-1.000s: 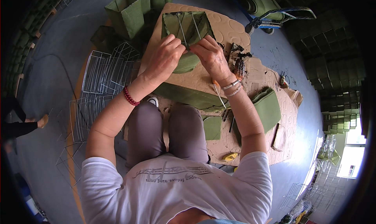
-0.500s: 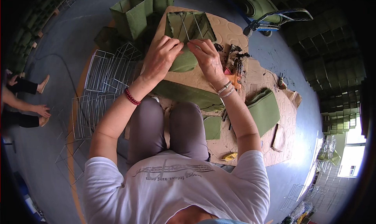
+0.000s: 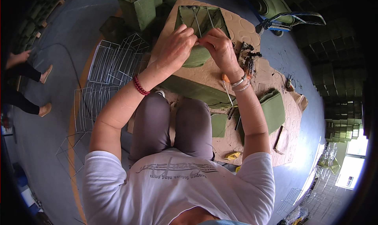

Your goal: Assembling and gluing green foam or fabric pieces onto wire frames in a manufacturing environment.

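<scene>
A green fabric box with thin metal rods across its open top stands on the cardboard in front of me. At its near rim, my left hand is closed, thumb and fingers pinching the edge. My right hand pinches the same rim close beside it, the fingertips of both hands almost meeting. What exactly lies between the fingertips is too small to make out. Under my right wrist lies a tool with an orange handle and a thin metal shaft. A long green fabric piece lies between the box and my knees.
Wire frames are heaped at my left, and more green fabric boxes stand beyond them. Flat green sheets lie on the cardboard to the right. A blue trolley carries green rolls. Another person's feet are at far left.
The view has shifted slightly, moving the scene rightward and up. My hands stay at the box's near rim, fingertips now closer together. The other person's hand has lifted away from the foot.
</scene>
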`<state>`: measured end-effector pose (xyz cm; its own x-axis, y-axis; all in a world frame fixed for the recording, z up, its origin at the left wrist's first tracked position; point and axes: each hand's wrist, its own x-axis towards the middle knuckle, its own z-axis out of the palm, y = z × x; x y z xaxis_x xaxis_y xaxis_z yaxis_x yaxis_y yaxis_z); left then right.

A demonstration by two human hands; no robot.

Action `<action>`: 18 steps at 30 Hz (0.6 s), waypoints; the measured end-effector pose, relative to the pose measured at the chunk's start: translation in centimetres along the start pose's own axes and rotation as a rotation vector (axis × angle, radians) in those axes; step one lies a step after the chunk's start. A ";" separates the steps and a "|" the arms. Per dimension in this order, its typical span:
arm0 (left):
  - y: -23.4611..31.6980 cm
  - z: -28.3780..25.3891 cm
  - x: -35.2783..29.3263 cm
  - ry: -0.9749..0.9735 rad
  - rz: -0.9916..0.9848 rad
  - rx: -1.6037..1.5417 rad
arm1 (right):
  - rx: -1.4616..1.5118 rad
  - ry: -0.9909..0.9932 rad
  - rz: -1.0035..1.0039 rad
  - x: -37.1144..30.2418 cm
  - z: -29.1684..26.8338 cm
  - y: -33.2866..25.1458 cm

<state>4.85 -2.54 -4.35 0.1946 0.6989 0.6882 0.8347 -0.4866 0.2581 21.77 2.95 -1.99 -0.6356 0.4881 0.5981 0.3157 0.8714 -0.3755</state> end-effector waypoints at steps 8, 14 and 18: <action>-0.2 -0.5 0.0 -0.044 0.041 0.007 | 0.019 -0.214 0.035 1.8 -1.2 0.5; 0.1 -2.4 -1.0 0.088 0.093 0.032 | -0.203 0.146 -0.091 -1.2 0.5 -0.6; -0.5 -2.1 -1.2 -0.016 0.167 0.134 | -0.306 0.205 -0.164 -2.5 1.5 -1.0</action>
<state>3.15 -4.26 -3.85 0.3436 0.6230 0.7027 0.8507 -0.5234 0.0481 22.06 0.80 -4.18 -0.5509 0.3141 0.7732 0.4369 0.8979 -0.0535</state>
